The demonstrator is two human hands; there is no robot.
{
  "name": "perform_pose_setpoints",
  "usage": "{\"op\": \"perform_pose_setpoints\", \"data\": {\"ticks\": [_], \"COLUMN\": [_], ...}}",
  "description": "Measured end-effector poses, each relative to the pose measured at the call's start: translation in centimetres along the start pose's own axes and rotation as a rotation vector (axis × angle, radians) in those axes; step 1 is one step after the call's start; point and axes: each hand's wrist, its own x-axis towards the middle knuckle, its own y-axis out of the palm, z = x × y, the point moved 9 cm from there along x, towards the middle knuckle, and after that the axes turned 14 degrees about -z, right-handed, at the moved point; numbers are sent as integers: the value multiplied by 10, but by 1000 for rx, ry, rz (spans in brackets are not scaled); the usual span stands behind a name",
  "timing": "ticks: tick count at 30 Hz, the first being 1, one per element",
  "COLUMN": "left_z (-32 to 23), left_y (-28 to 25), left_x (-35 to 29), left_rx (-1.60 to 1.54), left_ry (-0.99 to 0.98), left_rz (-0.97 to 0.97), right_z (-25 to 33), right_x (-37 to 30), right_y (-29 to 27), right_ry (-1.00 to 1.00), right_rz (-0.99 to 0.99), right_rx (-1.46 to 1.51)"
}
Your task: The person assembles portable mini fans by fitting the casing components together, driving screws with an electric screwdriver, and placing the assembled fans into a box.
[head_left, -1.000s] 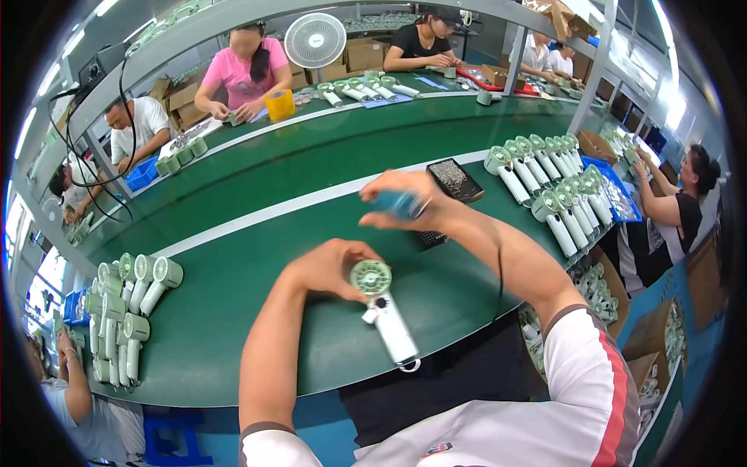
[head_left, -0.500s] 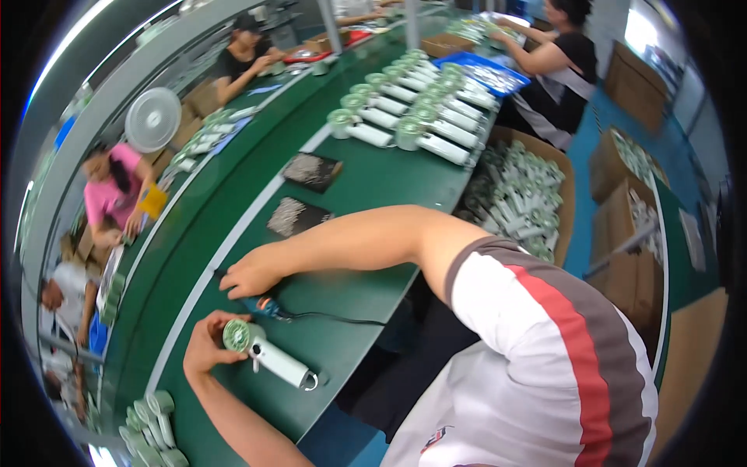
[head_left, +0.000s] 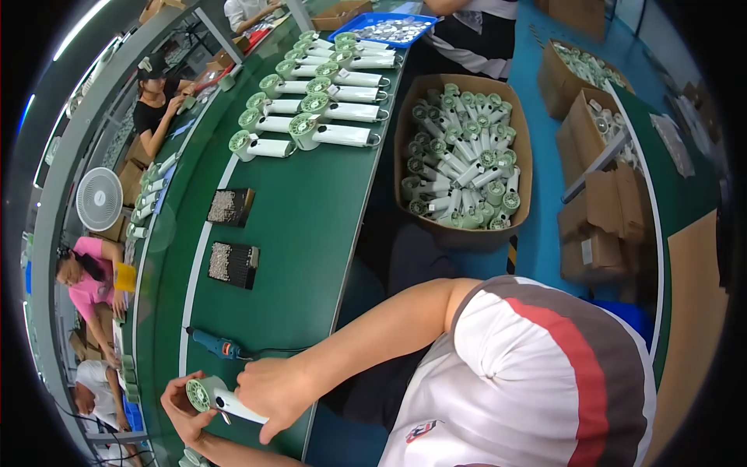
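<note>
Handheld fan point(head_left: 222, 398): my right hand point(head_left: 274, 393) is hiding its far end
Neighbour point(head_left: 475, 35): top edge is cropping their head

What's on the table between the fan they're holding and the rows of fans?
Between the held fan and the rows of fans, the head view shows a corded blue tool, then two black trays of small pieces.
</note>
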Motion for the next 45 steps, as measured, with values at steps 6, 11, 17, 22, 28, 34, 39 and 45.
{"op": "perform_pose_setpoints", "data": {"ticks": [6, 11, 17, 22, 28, 34, 39, 45], "left_z": [-61, -76, -15, 2, -5, -77, -72, -56], "left_y": [115, 228, 334, 378, 361, 391, 443, 465], "left_x": [58, 111, 177, 210, 224, 153, 145, 181], "left_rx": [156, 142, -2, -122, 213, 678, 776, 920], "left_ry": [146, 223, 113, 26, 358, 178, 62, 5], "left_rz": [48, 27, 102, 107, -159, -471, -360, -301], "right_z": [-33, -74, -152, -183, -173, -246, -265, -283], "right_x": [-49, -96, -128, -135, -134, -130, -121, -117], "right_y": [-96, -206, -266, -289, -405, -445, -442, -428], "right_ry": [58, -38, 19, 106, -43, 315, 496, 620], "right_rz": [-235, -541, -527, -517, -885, -542, -386, -449], "right_rx": [-304, -653, -896, -945, -961, -1003, -1068, -1071]}}
